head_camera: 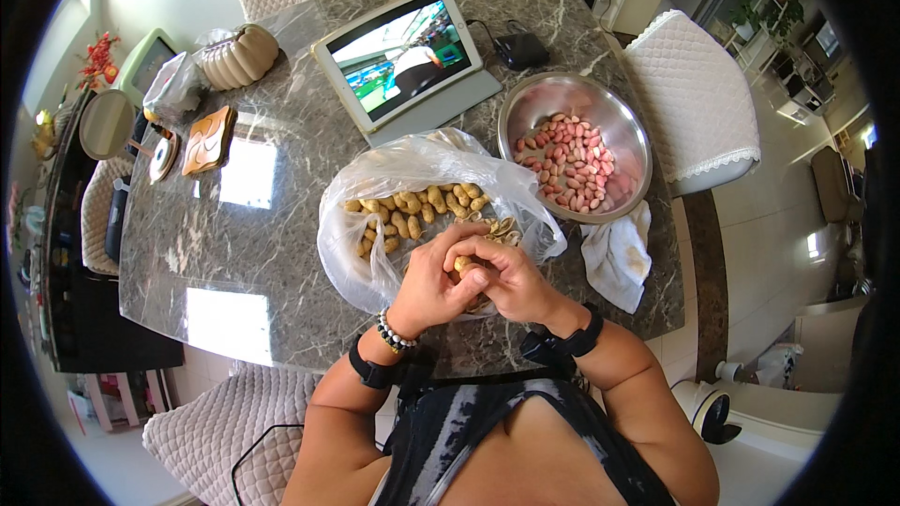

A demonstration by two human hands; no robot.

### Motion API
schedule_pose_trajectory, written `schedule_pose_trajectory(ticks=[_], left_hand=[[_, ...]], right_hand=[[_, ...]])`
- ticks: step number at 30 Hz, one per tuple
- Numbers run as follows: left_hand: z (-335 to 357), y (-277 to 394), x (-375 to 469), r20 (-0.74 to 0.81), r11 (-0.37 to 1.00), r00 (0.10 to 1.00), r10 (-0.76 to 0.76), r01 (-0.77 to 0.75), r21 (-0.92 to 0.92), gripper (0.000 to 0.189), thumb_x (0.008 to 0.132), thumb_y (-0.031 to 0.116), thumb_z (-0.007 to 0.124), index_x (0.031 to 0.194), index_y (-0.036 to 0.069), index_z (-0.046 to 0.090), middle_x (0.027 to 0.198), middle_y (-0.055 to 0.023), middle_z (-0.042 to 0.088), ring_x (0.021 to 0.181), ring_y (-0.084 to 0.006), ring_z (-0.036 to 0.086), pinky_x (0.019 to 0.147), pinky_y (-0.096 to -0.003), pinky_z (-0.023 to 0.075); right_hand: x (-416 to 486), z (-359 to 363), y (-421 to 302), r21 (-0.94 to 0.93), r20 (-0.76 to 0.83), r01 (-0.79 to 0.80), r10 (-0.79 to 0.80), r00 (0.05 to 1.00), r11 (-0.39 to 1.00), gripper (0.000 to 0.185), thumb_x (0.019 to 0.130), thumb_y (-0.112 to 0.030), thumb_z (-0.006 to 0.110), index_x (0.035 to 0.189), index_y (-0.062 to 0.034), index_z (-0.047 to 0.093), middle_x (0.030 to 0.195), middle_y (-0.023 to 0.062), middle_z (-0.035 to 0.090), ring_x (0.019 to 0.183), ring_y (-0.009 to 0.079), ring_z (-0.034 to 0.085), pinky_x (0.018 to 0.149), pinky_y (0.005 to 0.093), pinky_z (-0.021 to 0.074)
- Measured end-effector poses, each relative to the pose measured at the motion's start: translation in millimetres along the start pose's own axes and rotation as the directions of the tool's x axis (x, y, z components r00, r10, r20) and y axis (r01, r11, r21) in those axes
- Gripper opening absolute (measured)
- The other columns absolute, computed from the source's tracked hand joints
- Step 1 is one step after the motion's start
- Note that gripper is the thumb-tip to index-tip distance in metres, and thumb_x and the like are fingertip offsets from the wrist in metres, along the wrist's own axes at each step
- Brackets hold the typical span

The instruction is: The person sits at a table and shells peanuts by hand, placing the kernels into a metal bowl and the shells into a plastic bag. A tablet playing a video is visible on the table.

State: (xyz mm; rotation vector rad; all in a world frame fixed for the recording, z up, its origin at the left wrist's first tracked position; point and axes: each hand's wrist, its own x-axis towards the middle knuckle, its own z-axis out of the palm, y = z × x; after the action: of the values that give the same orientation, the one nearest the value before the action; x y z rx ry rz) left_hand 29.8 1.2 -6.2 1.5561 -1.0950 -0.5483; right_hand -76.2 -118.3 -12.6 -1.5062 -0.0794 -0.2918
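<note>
My left hand (437, 284) and my right hand (519, 284) meet over the near side of a clear plastic bag (358, 186). Between their fingers is an unshelled peanut (461, 263), held by both; its lower part is hidden. Whole peanuts in the shell (411, 204) lie in the opened bag beyond my hands, with broken peanut shells (503, 228) to their right. To the right of the bag stands a stainless steel bowl (626, 186) with pink-skinned shelled peanuts (573, 161) in it.
A tablet (401, 56) in a folding cover leans upright behind the bag on the marble table (302, 112), beside a black device (522, 49). A white cloth (619, 256) lies below the bowl. Wooden coasters (209, 140) and a ribbed beige container (240, 56) stand at the left.
</note>
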Motion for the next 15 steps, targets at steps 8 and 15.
schedule_pose_trajectory(ticks=[8,15], left_hand=[[-1.9,6.3,-1.8,-0.015,0.996,0.998,-0.064,0.063,-0.062,0.076,0.08,0.065,0.059,0.115,-0.002,0.057,0.088,-0.0106,0.065,0.082,-0.0185,0.065,0.076,-0.0303,0.0505],[-0.9,4.9,-1.5,-0.021,0.999,0.999,-0.045,0.045,-0.029,0.074,0.079,0.064,0.062,0.112,-0.003,0.058,0.09,-0.0113,0.066,0.082,-0.0168,0.064,0.075,-0.0307,0.0508]], right_hand=[[-2.2,3.3,-2.2,0.058,0.008,-0.059,0.058,0.998,0.997,0.023,0.098,-0.021,0.053,0.112,-0.0022,0.054,0.09,-0.0001,0.057,0.074,0.0052,0.053,0.063,0.0204,0.0463],[-1.6,1.8,-3.9,-0.016,0.027,-0.053,0.054,0.998,0.998,0.016,0.098,-0.015,0.051,0.106,-0.002,0.054,0.09,0.0013,0.057,0.078,0.0067,0.054,0.067,0.0222,0.047]])
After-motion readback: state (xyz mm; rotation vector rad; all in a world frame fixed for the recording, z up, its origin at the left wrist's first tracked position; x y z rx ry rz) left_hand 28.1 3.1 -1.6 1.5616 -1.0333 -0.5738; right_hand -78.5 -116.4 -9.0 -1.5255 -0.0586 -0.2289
